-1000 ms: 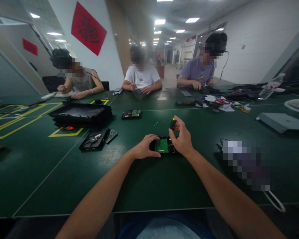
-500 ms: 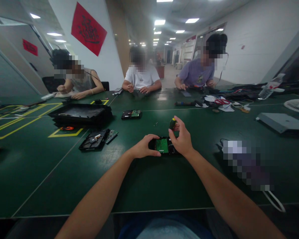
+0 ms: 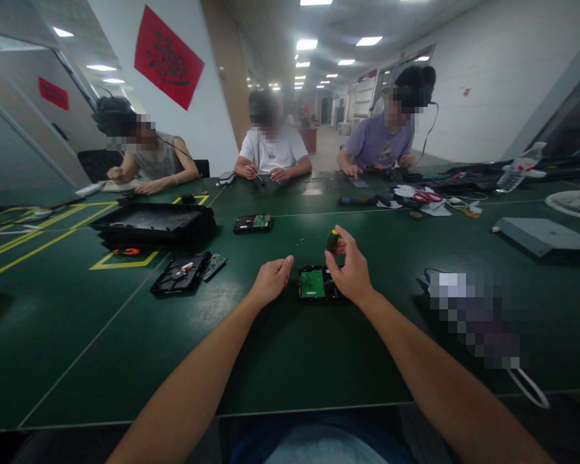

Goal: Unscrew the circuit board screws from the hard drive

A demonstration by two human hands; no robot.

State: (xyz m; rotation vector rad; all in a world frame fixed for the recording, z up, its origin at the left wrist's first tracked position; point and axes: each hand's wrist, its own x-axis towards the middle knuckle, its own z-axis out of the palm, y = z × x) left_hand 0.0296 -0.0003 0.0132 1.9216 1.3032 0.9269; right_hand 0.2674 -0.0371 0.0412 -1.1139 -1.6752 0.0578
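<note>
A hard drive [image 3: 313, 283] with a green circuit board lies on the table in front of me. My right hand [image 3: 354, 265] grips a screwdriver [image 3: 332, 241] by its dark green and yellow handle, over the drive's right part; the hand covers that part and the shaft's tip. Just left of the drive and apart from it, my left hand [image 3: 272, 281] is closed, thumb against curled fingers. Whether anything small sits in it I cannot make out. Several tiny screws [image 3: 300, 242] lie beyond the drive.
A black drive casing [image 3: 181, 273] and a loose circuit board [image 3: 215, 267] lie left, below a stack of black trays [image 3: 152, 222]. Another hard drive [image 3: 253, 223] lies farther back. At right are a pixelated object [image 3: 473, 319] and a grey box [image 3: 545, 233]. Three people sit across the table.
My left hand has let go of the hard drive's left end, drawn back to the left and closed. My right hand keeps the screwdriver over the drive.
</note>
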